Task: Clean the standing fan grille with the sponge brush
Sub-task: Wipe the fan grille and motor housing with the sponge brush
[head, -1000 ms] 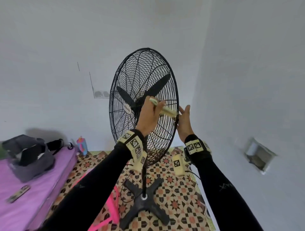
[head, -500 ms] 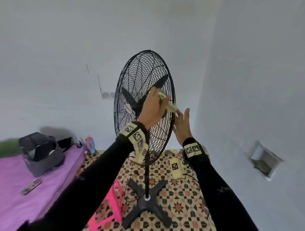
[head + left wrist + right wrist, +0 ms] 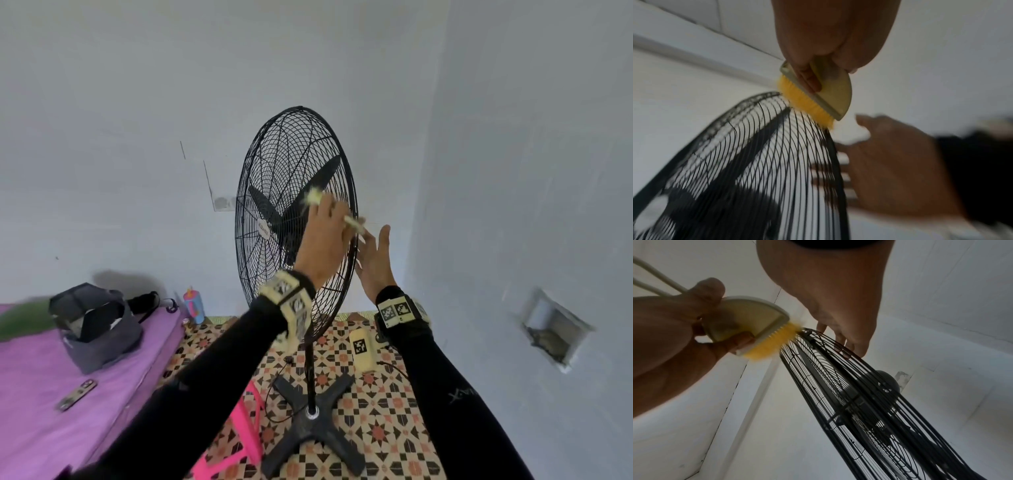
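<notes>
Pale grey walls meet in a corner behind a tall black wire-grilled standing fan (image 3: 296, 219) on patterned tiles. Left hand (image 3: 325, 240) grips a cream-backed, yellow-bristled brush (image 3: 813, 99) against the grille's rim. Right hand (image 3: 375, 263), fingers straight, rests flat on the grille's back.

Purple bed (image 3: 41, 394) carries grey bag (image 3: 99, 329), small remote (image 3: 77, 394); blue bottle (image 3: 193, 306) beside bed; pink stool (image 3: 239, 435) near bed.
</notes>
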### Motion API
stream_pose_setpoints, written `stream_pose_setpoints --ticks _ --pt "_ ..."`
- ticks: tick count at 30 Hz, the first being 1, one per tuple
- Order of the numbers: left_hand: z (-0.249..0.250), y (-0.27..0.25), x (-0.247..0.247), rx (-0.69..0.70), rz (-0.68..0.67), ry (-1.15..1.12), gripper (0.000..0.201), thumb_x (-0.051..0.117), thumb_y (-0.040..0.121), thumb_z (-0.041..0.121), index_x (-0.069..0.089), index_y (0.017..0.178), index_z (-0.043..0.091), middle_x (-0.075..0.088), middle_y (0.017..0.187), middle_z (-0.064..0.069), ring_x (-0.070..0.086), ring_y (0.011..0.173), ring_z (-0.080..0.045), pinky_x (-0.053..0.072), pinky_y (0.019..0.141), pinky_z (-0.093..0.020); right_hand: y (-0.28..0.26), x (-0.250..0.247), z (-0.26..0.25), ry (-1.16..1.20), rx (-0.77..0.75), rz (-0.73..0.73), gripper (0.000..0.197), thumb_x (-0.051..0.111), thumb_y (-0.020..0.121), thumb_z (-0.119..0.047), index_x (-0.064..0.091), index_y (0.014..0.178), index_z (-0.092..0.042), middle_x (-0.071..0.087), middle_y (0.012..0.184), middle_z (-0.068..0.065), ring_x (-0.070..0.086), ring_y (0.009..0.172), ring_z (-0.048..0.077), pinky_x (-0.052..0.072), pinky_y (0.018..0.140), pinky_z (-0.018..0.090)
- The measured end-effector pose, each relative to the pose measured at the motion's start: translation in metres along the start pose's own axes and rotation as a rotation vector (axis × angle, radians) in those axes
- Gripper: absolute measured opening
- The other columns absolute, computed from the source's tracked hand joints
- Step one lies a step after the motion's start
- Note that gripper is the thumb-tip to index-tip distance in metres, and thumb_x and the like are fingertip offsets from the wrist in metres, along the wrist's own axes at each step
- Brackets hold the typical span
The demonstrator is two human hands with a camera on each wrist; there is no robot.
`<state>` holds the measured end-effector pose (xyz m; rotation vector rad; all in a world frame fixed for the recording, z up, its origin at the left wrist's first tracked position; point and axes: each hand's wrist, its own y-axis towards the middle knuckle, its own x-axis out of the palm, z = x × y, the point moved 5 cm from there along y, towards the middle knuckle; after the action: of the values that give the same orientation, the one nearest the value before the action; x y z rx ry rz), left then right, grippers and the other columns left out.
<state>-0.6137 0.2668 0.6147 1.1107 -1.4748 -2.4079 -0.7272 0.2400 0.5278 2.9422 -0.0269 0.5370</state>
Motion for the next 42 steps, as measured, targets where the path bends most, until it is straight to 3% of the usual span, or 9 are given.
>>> stream_pose_setpoints --ticks 3,9,16,19,23,27,33,38,42 --pt "-0.006 0.04 -0.01 0.081 -0.016 0.022 0.02 0.056 0.103 0.022 0.059 0.105 0.002 0.05 0.113 -0.009 0.047 0.1 -0.021 0.052 0.095 -0.051 -0.003 0.003 0.002 -0.006 -0.01 0.007 0.081 0.003 0.096 -0.075 0.036 0.155 -0.031 0.04 0.16 -0.001 0.032 0.149 0.016 0.012 0.126 0.046" --pt "-0.017 -0.045 0.005 0.37 -0.396 0.003 0.006 0.049 0.099 0.023 0.044 0.103 0.023 0.043 0.119 0.006 0.036 0.108 -0.003 0.051 0.104 -0.043 0.002 -0.009 0.001 0.027 -0.034 0.035 0.078 0.004 0.1 -0.068 0.04 0.152 -0.022 0.059 0.138 -0.001 0.056 0.122 0.006 0.034 0.113 0.037" --pt "-0.011 0.026 -0.027 0.245 -0.25 -0.175 0.009 0.049 0.098 0.018 0.047 0.107 0.017 0.031 0.152 -0.003 0.06 0.098 -0.009 0.061 0.07 -0.024 0.001 -0.006 0.006 -0.002 -0.009 0.091 0.083 0.007 0.097 -0.075 0.039 0.154 -0.024 0.052 0.15 0.003 0.046 0.139 0.019 0.027 0.121 0.042" --pt "-0.012 -0.018 -0.005 0.226 -0.388 -0.134 0.01 0.057 0.098 0.014 0.049 0.103 0.017 0.025 0.161 0.002 0.063 0.086 -0.007 0.056 0.068 -0.017 0.003 -0.01 0.006 -0.02 -0.032 0.112 0.079 0.006 0.1 -0.069 0.041 0.152 -0.021 0.061 0.138 0.001 0.056 0.129 0.014 0.042 0.104 0.034" --pt "-0.018 -0.091 0.023 0.281 -0.629 -0.075 0.015 0.059 0.098 0.011 0.05 0.107 0.018 0.019 0.166 0.004 0.066 0.102 -0.019 0.061 0.073 -0.022 0.001 -0.015 0.002 0.001 -0.044 0.132 0.076 0.005 0.102 -0.066 0.043 0.15 -0.021 0.062 0.131 0.0 0.062 0.113 0.009 0.046 0.088 0.028" --pt "-0.004 -0.019 -0.006 0.184 -0.422 -0.142 0.014 0.054 0.1 0.015 0.052 0.113 0.014 0.023 0.165 0.001 0.067 0.086 -0.014 0.058 0.07 -0.015 -0.001 -0.005 0.004 0.003 -0.038 0.116 0.079 0.005 0.101 -0.068 0.039 0.154 -0.02 0.049 0.152 0.008 0.049 0.134 0.019 0.035 0.107 0.035" --pt "-0.014 -0.013 -0.009 0.11 -0.452 -0.236 0.019 0.056 0.094 0.009 0.049 0.11 0.017 0.035 0.155 0.003 0.067 0.083 -0.015 0.062 0.071 -0.031 -0.003 -0.006 0.0 -0.023 -0.033 0.142 0.076 0.007 0.102 -0.067 0.04 0.152 -0.021 0.058 0.139 0.004 0.059 0.116 0.007 0.044 0.085 0.026" --pt "-0.016 -0.046 0.005 0.171 -0.51 -0.347 0.009 0.05 0.106 0.021 0.047 0.115 0.019 0.024 0.162 0.004 0.059 0.12 -0.016 0.057 0.097 -0.032 -0.02 -0.003 -0.006 -0.127 -0.15 0.171 0.049 0.029 0.103 -0.058 0.045 0.141 -0.031 0.055 0.132 -0.004 0.059 0.117 0.004 0.051 0.079 0.022" --pt "-0.026 -0.008 0.003 0.19 -0.472 -0.411 0.031 0.055 0.104 0.032 0.052 0.13 0.015 0.028 0.161 -0.003 0.05 0.129 -0.009 0.049 0.109 -0.037 -0.034 0.008 -0.019 -0.374 -0.513 0.192 0.058 0.045 0.094 -0.037 0.036 0.151 -0.031 0.043 0.15 -0.008 0.045 0.135 0.002 0.048 0.107 0.034"
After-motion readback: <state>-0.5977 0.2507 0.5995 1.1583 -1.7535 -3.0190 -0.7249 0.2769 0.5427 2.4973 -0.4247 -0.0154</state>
